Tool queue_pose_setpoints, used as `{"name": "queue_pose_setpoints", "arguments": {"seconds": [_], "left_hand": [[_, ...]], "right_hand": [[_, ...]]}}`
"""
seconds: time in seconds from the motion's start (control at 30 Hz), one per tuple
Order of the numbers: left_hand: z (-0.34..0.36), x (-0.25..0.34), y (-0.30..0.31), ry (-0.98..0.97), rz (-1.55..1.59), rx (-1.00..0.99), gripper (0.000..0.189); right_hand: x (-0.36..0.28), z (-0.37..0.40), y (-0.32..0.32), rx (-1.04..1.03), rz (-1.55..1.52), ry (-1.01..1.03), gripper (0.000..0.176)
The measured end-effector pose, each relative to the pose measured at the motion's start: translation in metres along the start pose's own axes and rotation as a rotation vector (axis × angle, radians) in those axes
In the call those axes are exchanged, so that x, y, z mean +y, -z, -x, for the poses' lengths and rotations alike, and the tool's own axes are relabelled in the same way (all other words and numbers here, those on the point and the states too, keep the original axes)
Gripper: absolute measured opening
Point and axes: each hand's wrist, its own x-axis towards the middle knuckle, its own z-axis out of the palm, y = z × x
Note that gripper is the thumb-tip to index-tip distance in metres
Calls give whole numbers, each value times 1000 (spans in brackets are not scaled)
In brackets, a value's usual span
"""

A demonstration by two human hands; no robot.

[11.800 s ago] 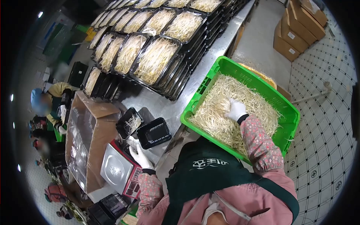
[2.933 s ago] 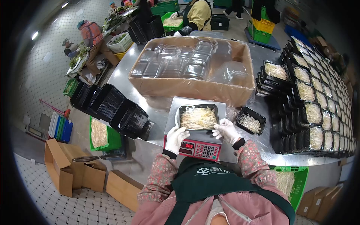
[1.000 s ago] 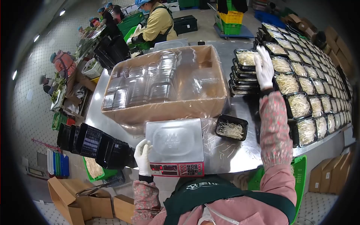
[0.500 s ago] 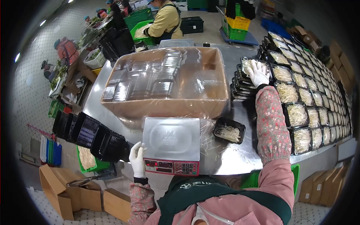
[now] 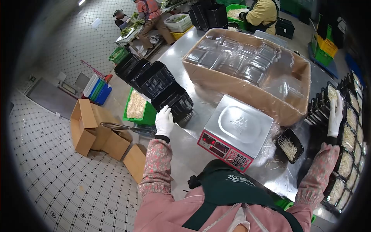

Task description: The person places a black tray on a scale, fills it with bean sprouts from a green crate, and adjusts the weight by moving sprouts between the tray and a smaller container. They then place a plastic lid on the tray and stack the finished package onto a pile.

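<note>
My gloved left hand [image 5: 164,121] is at the near edge of the nested stacks of empty black trays [image 5: 156,83]. Its fingers reach up to the lowest stack and look extended, not wrapped around a tray. On the right, my gloved right hand [image 5: 335,116] lies with straight fingers against a pile of black trays [image 5: 319,106], the top one filled with pale bean sprouts. Between my hands stands a digital scale [image 5: 237,125] with a bare metal platform and a red display. A black tray partly filled with sprouts [image 5: 290,146] sits right of the scale.
A large cardboard box [image 5: 247,87] of clear plastic lids stands behind the scale. Rows of filled trays [image 5: 344,166] line the right side. A green crate of sprouts [image 5: 136,106] and open cartons [image 5: 94,127] are at lower left. Co-workers [image 5: 262,15] stand farther back.
My view has turned left, so the table appears tilted. My left hand has moved from beside the scale to the empty black trays. My right hand stays at the filled pile.
</note>
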Motion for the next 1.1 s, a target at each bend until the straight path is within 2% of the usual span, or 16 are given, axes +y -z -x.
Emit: {"name": "queue_pose_setpoints", "arguments": {"seconds": [0.03, 0.13, 0.17, 0.27, 0.4, 0.43, 0.53, 0.57, 0.6, 0.67, 0.73, 0.8, 0.87, 0.93, 1.07, 1.1], "left_hand": [[-6, 0, 4, 18, 28, 16, 23], [-22, -2, 3, 62, 80, 86, 15], [-26, -1, 2, 107, 99, 67, 16], [-36, -9, -6, 186, 259, 124, 28], [-45, -9, 11, 219, 274, 162, 28], [-47, -12, 15, 187, 338, 198, 27], [-56, 15, 38, 353, 526, 226, 24], [-62, 22, 39, 279, 543, 269, 22], [-70, 35, 35, 206, 565, 314, 22], [-85, 84, 26, 159, 1049, 298, 21], [-86, 177, 37, 117, 1310, 122, 18], [-74, 249, 21, -307, 828, 154, 20], [-64, 291, 15, -489, 1061, -108, 24], [-39, 364, 11, -936, 1223, -291, 24], [26, 467, -69, -1211, 1041, -445, 27], [39, 483, -89, -1239, 1075, -351, 21]], "right_hand": [[-17, 17, -16, -5, -345, -115, 48], [-97, 74, -55, -235, -569, -215, 45], [-115, 86, -67, -273, -516, -104, 41], [-161, 130, -105, -511, -735, -214, 36], [-201, 195, -155, -671, -548, -113, 32], [-214, 205, -164, -611, -394, 90, 33], [-239, 252, -184, -730, -73, 228, 57], [-252, 254, -181, -857, -55, 206, 64], [-257, 271, -182, -758, -6, 265, 68], [-253, 297, -188, -810, -167, 377, 71], [-250, 317, -188, -828, -299, 397, 61], [-249, 322, -173, -891, -530, 90, 56], [-250, 324, -158, -753, -474, 20, 51], [-246, 344, -135, -672, -396, -163, 49], [-247, 387, -72, -351, -211, -457, 39], [-250, 401, -57, -322, -157, -531, 38]]}}
